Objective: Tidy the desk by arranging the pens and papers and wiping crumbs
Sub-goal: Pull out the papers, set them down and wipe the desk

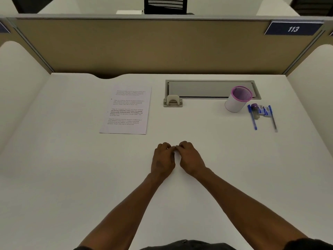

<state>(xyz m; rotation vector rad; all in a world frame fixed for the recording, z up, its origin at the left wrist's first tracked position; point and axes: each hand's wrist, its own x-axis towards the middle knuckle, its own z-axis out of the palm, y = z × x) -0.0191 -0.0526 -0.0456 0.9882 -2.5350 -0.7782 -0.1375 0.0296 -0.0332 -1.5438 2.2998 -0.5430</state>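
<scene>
My left hand [163, 158] and my right hand [190, 157] rest close together on the white desk [72, 159], just below its middle. Their fingers are curled and the fingertips meet; whether something small is pinched between them is too small to tell. A printed sheet of paper [126, 110] lies flat at the back left of centre. At the back right stands a white pen cup with a pink rim [236, 103], with nothing showing inside it. To its right lie a blue pen [252, 118], a second pen with a blue cap [273, 120] and a few small stationery items [263, 110].
A grey cable-tray lid [210, 89] with a beige latch [173, 101] is set into the desk at the back. Tan partition walls with a "113" label [293, 28] close the back, and white side panels [18, 87] close both sides.
</scene>
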